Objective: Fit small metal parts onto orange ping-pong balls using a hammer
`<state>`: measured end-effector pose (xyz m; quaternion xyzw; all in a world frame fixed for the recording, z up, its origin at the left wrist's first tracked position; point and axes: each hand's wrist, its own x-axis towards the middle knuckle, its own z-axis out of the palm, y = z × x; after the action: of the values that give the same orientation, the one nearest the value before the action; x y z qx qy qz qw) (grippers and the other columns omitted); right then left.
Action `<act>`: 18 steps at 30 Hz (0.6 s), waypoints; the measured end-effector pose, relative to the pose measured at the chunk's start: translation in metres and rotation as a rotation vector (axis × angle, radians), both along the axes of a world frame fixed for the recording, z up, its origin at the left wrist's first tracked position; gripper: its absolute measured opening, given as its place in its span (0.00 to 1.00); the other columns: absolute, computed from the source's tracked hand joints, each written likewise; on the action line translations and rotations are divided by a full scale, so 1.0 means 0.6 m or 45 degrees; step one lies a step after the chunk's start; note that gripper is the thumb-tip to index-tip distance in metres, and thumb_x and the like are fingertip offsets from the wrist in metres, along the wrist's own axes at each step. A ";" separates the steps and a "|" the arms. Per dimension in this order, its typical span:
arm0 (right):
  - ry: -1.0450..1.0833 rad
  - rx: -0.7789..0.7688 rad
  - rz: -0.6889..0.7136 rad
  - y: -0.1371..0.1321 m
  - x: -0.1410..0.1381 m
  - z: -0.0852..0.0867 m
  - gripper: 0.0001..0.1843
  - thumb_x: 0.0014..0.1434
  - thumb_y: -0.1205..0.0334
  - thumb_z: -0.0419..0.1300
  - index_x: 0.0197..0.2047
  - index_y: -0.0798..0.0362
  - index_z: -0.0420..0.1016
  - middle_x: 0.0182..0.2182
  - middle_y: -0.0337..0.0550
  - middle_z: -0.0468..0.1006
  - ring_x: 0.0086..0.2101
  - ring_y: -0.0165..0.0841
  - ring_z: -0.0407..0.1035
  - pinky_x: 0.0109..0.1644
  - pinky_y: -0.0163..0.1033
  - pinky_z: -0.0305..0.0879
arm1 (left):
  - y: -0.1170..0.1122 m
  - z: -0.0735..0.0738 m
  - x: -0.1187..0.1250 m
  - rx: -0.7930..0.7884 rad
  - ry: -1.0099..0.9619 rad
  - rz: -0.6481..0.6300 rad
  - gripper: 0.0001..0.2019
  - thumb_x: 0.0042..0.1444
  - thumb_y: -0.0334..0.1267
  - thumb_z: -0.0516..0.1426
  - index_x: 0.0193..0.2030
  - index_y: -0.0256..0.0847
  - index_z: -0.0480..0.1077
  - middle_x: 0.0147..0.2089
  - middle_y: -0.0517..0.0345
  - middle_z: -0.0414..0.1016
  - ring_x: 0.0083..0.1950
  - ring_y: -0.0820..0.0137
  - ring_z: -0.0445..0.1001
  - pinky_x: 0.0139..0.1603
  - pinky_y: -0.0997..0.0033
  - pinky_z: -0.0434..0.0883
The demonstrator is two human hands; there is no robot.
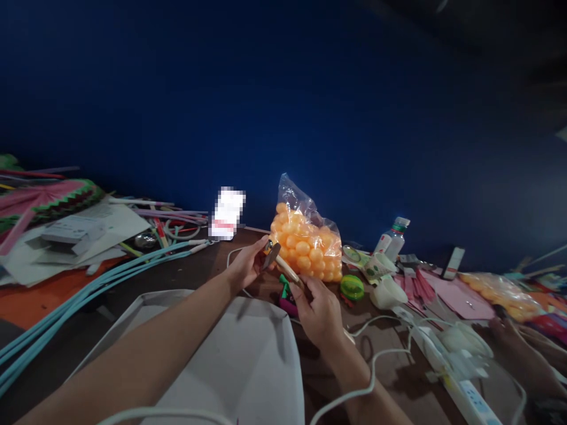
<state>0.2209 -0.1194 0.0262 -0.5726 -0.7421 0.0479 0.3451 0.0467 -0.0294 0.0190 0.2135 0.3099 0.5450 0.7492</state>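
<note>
My right hand [321, 310] is wrapped round the wooden handle of a small hammer [289, 271], whose dark metal head points up and to the left. Close to that head, my left hand [248, 264] has its fingertips pinched together on a small shiny piece, too small and blurred to name. Just behind both hands stands a clear plastic bag of orange balls [305, 248]. Below the hammer lie a green piece [284, 286] and a purple piece [289, 307], partly covered by my right hand. A green striped ball [352, 287] rests right of the bag.
A pale grey tray [248, 360] sits beneath my left forearm. Light-blue tubes [110, 280] run along the left, and a lit phone [227, 212] leans behind. Rightward are a bottle [393, 239], white cups [387, 292], a power strip [456, 366] with cables, and another person's hand [509, 339].
</note>
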 end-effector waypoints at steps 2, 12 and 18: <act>0.005 -0.001 -0.008 0.000 0.000 0.000 0.13 0.64 0.54 0.53 0.42 0.52 0.74 0.36 0.45 0.79 0.38 0.35 0.73 0.40 0.36 0.63 | 0.000 0.000 0.000 -0.002 -0.002 -0.003 0.08 0.58 0.38 0.59 0.32 0.36 0.73 0.27 0.57 0.76 0.24 0.73 0.74 0.22 0.75 0.72; -0.003 -0.020 -0.021 0.001 0.001 0.000 0.14 0.63 0.53 0.54 0.42 0.52 0.75 0.36 0.45 0.79 0.38 0.35 0.73 0.40 0.36 0.63 | 0.000 0.001 0.001 -0.002 0.003 -0.019 0.08 0.57 0.39 0.60 0.33 0.35 0.73 0.26 0.57 0.75 0.23 0.74 0.73 0.20 0.76 0.72; -0.011 -0.008 -0.025 0.003 0.002 -0.002 0.15 0.64 0.52 0.53 0.43 0.53 0.75 0.37 0.46 0.79 0.38 0.36 0.74 0.41 0.36 0.64 | -0.001 0.001 0.001 0.000 -0.015 -0.012 0.08 0.57 0.39 0.61 0.31 0.35 0.73 0.26 0.56 0.75 0.22 0.74 0.72 0.20 0.76 0.72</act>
<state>0.2221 -0.1177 0.0249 -0.5812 -0.7377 0.0444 0.3406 0.0476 -0.0298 0.0196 0.2118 0.3044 0.5429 0.7535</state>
